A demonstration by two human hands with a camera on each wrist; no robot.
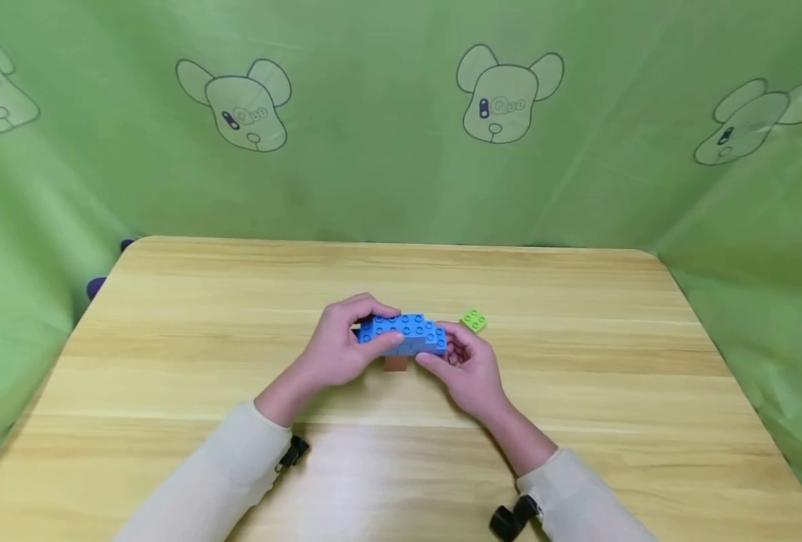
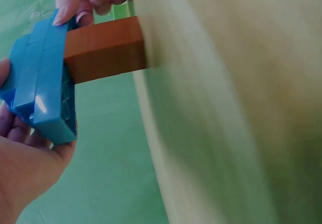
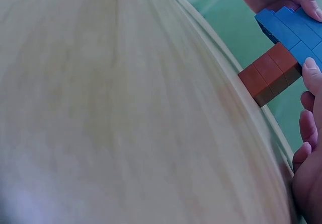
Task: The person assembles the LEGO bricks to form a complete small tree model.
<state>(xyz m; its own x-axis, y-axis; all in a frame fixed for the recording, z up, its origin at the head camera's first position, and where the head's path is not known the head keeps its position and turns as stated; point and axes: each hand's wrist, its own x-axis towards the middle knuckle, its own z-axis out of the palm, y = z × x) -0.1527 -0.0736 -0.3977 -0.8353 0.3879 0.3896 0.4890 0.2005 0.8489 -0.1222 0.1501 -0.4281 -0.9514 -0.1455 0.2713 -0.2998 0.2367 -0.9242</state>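
Observation:
A stepped block of blue toy bricks (image 1: 411, 327) sits on top of a brown brick column (image 1: 396, 363), which stands on the table. My left hand (image 1: 340, 342) grips the left part of the blue bricks, thumb in front and fingers behind. At the right end, my right hand (image 1: 467, 369) pinches the lower blue layer between thumb and index finger. In the left wrist view the blue layers (image 2: 37, 78) narrow away from the brown column (image 2: 105, 50). The right wrist view shows the brown column (image 3: 270, 74) as several stacked bricks.
A light green brick (image 1: 473, 321) lies on the wooden table (image 1: 577, 301), just behind my right hand. Green curtains (image 1: 387, 150) printed with animal heads hang behind and beside the table. Black wrist devices (image 1: 514, 518) sit below the sleeves.

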